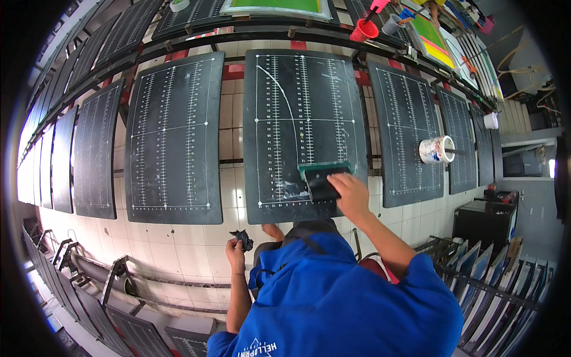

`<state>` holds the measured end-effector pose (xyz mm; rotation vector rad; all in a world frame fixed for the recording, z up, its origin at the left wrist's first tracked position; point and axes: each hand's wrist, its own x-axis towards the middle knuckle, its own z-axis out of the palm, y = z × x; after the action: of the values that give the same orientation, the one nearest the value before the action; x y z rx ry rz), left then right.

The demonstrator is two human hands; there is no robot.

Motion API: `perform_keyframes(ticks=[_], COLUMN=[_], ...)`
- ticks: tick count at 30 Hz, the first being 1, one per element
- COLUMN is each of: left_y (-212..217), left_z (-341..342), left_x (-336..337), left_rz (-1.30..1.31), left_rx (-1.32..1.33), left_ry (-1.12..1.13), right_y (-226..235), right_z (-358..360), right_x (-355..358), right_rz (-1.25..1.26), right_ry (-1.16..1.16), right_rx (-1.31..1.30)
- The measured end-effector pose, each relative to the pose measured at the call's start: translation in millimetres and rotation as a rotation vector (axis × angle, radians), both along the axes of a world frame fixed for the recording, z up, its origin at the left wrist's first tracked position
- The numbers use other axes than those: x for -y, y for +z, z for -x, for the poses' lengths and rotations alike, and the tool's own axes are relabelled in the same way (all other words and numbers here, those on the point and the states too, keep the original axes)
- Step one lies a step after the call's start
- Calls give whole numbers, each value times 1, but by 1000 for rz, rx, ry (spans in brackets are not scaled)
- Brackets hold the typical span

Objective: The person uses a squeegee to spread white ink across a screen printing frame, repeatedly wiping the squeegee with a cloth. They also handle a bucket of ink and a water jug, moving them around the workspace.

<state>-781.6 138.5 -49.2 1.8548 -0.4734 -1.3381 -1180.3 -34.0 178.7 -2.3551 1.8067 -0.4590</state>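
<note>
A black squeegee (322, 189) with a green edge is in my right hand (353, 194), its fingers closed on the handle's right side. It rests over the near part of a black printing board (324, 89) marked with white rulers and a frame. A whitish wet-looking smear (292, 190) lies just left of the squeegee, and a thin curved white line runs up the board. My left hand (236, 253) is lower left, off the board's near edge, closed around a crumpled dark rag (244, 240).
Similar black boards (172, 89) stand in a row on both sides. A paint-stained white bucket (433, 150) sits on the right-hand board (404, 178). Dark metal rails (267, 28) cross behind. Red (364, 31) and grey (392, 24) cups stand beyond, near another person's foot. Framed screens (482, 268) fill a rack at lower right.
</note>
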Motion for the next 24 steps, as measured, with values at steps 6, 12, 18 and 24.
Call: perform_keyframes(ticks=[6,12,18,24], left_y=[-54,-43,-23,-3], left_z=[-37,-48,-35,-34], left_x=[-3,-4,-20,-25], left_rz=[-172,-217,-277,-244], left_rx=[131,146,88,108], left_ry=[-132,-76,-22,-68], right_y=[30,-14,-25,-40], right_z=[2,0,24,71], right_x=[-36,-48,112,299], right_rz=[24,96,195,336], right_ry=[-193,-179,-201,-220], right_rx=[11,-38,-70,-98])
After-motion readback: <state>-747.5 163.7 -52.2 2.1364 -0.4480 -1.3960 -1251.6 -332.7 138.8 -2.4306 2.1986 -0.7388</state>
